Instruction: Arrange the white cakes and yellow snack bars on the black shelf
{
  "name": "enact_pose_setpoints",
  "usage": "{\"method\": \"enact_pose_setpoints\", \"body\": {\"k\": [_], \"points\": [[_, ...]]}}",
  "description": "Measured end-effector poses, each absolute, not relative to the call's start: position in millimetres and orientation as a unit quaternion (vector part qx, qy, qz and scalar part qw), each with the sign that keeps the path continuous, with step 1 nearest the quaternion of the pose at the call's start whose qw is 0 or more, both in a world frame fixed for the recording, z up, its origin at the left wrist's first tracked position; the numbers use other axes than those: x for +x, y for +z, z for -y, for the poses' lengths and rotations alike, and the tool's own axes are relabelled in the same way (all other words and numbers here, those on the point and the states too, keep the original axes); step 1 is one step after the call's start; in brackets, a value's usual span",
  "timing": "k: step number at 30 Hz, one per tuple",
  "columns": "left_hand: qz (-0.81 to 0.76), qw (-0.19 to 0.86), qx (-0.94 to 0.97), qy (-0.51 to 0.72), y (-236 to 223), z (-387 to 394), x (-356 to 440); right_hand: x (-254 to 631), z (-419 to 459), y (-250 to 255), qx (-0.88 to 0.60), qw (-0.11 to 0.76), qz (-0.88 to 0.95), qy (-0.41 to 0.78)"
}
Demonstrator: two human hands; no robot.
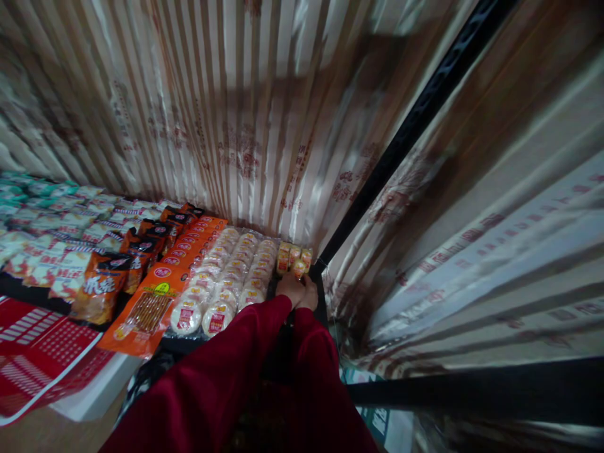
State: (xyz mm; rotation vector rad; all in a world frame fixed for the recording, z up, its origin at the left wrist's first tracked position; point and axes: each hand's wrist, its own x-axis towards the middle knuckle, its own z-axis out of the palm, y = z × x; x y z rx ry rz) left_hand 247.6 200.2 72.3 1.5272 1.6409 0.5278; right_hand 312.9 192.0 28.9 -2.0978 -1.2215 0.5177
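Observation:
My left hand (pixel 290 289) and my right hand (pixel 308 296) meet at the right end of a dark shelf (pixel 322 296). Between their fingertips is a small yellow snack pack (pixel 299 269), and both hands are closed on its near side. Just behind it stand several similar yellow packs (pixel 284 257), close to the curtain. To the left of my hands lie rows of round, pale wrapped cakes (pixel 219 318) with red labels. The finer shape of the held pack is blurred, and my sleeves cover part of the shelf front.
Orange flat snack bags (pixel 146 308), dark-orange puffed bags (pixel 101 283) and white snack bags (pixel 59 261) fill the shelf leftward. A red basket (pixel 42 352) stands below at left. A black post (pixel 391 151) rises beside the shelf corner, against a striped plastic curtain (pixel 226 113).

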Motion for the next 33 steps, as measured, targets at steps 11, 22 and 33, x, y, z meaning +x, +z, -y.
{"method": "enact_pose_setpoints", "body": {"k": [11,22,33], "points": [[-0.662,0.406,0.601,0.187,81.8,-202.6,242.4,311.1,-198.3,31.2,-0.767,0.391,0.463,0.212],[-0.655,0.417,0.599,0.195,67.2,-208.0,243.1,307.0,-202.2,27.5,-0.77,0.411,0.457,0.17],[-0.643,0.407,0.619,0.194,72.0,-205.6,240.7,304.8,-201.3,29.0,-0.791,0.35,0.467,0.185]]}}
